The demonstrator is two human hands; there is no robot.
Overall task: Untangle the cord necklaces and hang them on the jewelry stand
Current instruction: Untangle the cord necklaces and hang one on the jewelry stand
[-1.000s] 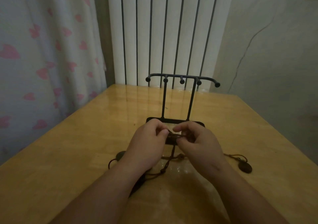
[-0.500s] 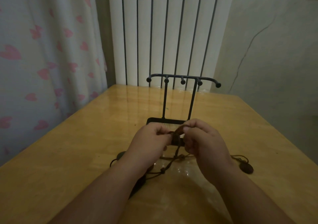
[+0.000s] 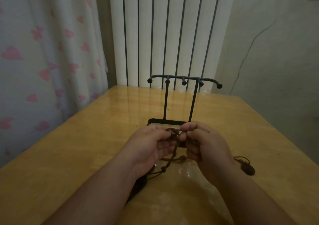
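Both hands have lifted a little since a moment ago, and the knot now sits higher between them. On the wooden table (image 3: 86, 147), the black jewelry stand (image 3: 183, 102) waits just behind — its pegs bare. The left hand (image 3: 151, 148) and right hand (image 3: 205, 143) each pinch the brown cord necklaces (image 3: 172, 138). One dark pendant (image 3: 248, 169) lies to the right. Untangling is under way — next, I think, a loop must be pulled loose.

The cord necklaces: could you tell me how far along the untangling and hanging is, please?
Done: nothing hung; the jewelry stand has bare pegs. In hand: the left hand and right hand pinch a knot in the cord necklaces; a pendant lies on the table. Left: separating the cords and hanging each.
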